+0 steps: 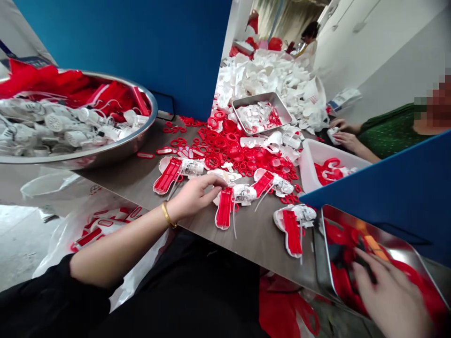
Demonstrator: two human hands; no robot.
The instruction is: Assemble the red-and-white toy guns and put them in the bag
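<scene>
My left hand (195, 195) reaches over the table with its fingers loosely curved, thumb and forefinger apart. Its fingertips are at the upper edge of a white plastic half shell with a red handle insert (224, 209) and a thin white tube hanging off it. Similar shells lie around it: one to the left (168, 176), one to the right (263, 183) and one nearer the tray (293, 230). My right hand (391, 286), blurred, is inside a metal tray (326, 267) among red parts and something dark. Whether its fingers grip anything cannot be made out.
A large steel bowl (116, 152) of white and red parts stands left. Red rings and caps (232, 145) are heaped mid-table, behind them a small metal tray (287, 117) and white pieces. A white bin (306, 164) and blue partition (394, 188) are right. A person in green (391, 126) works beyond.
</scene>
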